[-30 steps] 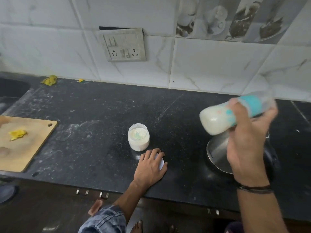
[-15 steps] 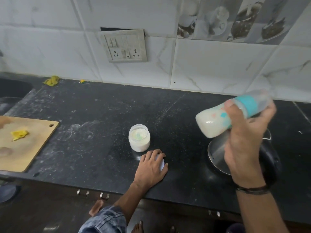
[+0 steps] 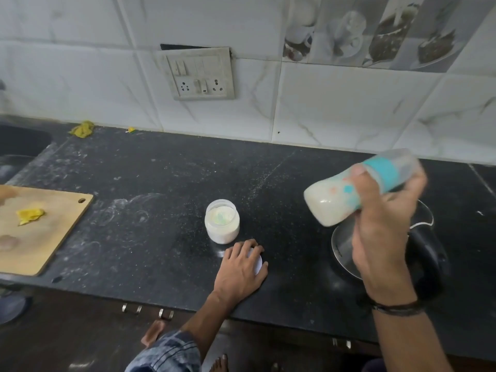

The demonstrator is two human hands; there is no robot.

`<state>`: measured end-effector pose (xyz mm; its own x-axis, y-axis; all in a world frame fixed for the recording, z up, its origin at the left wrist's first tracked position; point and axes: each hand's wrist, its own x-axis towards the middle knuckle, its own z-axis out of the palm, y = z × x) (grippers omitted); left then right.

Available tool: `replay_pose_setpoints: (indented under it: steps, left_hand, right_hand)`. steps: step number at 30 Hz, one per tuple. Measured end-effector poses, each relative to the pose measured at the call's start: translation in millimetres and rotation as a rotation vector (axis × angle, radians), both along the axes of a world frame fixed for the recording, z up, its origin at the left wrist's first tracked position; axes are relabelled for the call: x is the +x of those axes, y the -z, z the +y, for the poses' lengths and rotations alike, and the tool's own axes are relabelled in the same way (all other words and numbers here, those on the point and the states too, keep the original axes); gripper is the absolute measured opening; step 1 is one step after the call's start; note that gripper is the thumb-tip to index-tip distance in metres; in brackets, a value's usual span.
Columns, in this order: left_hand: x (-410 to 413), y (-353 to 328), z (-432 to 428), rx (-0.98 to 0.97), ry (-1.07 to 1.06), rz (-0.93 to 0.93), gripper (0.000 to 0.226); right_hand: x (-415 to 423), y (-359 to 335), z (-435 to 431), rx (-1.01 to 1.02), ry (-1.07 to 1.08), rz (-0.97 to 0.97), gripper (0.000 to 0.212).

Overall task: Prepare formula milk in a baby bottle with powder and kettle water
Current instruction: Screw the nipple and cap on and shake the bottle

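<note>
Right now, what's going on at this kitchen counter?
A person is mixing formula. The right hand holds a capped clear baby bottle with a teal collar, tilted sideways and full of milky liquid, above the open black electric kettle. The left hand rests flat on a white round lid on the black stone countertop, beside the open clear jar of white powder.

At the right of the frame, the right hand (image 3: 381, 226) is raised off the counter, fingers wrapped, wrist banded by a dark cord. At lower centre, the left hand (image 3: 241, 269) is laid flat, palm down, fingers spread, forearm angled up from below.
</note>
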<state>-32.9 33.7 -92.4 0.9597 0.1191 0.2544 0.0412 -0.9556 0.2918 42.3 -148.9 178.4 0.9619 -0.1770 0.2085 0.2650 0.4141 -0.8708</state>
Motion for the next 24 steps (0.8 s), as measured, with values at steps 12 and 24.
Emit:
replay_pose_setpoints:
  steps: [12,24]
  left_hand:
    - [0,-2,-2,0.005,0.004,0.011,0.041]
    - [1,1,-1,-0.012,0.004,-0.009,0.040]
  right_hand:
    - [2,0,-2,0.163,0.119,0.010,0.082]
    - [-2,-3,6,0.023,0.069,-0.041,0.079]
